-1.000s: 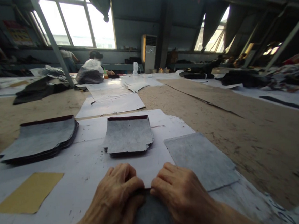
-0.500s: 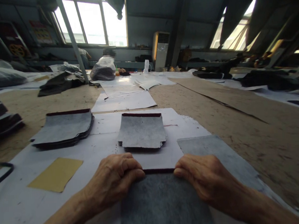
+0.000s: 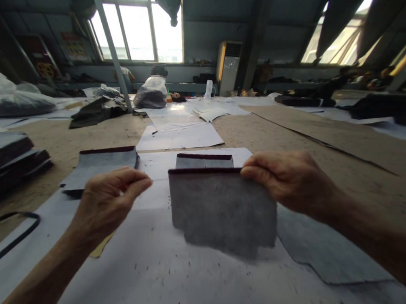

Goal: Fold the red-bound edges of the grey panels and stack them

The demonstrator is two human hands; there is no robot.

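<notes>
My right hand (image 3: 288, 183) pinches the top right corner of a grey fabric piece (image 3: 220, 206) with a dark red folded top edge and holds it upright, lifted off the white paper (image 3: 163, 275). A short gap separates my left hand (image 3: 109, 200) from the piece's left edge; its fingers and thumb are pinched together with nothing between them. Right behind the lifted piece lies a small stack of like pieces (image 3: 203, 160). A wider stack (image 3: 102, 161) sits behind my left hand.
A flat grey sheet (image 3: 321, 250) lies at the right under my forearm. A yellow card (image 3: 100, 247) peeks out under my left wrist. Dark stacks (image 3: 8, 156) and a black strap loop (image 3: 14, 230) are at the far left. A person (image 3: 159, 71) sits far back beside a bag (image 3: 152, 93).
Both hands were pressing the piece's top fold flat on the table. Now the right hand has lifted the piece up and the left hand has come off it.
</notes>
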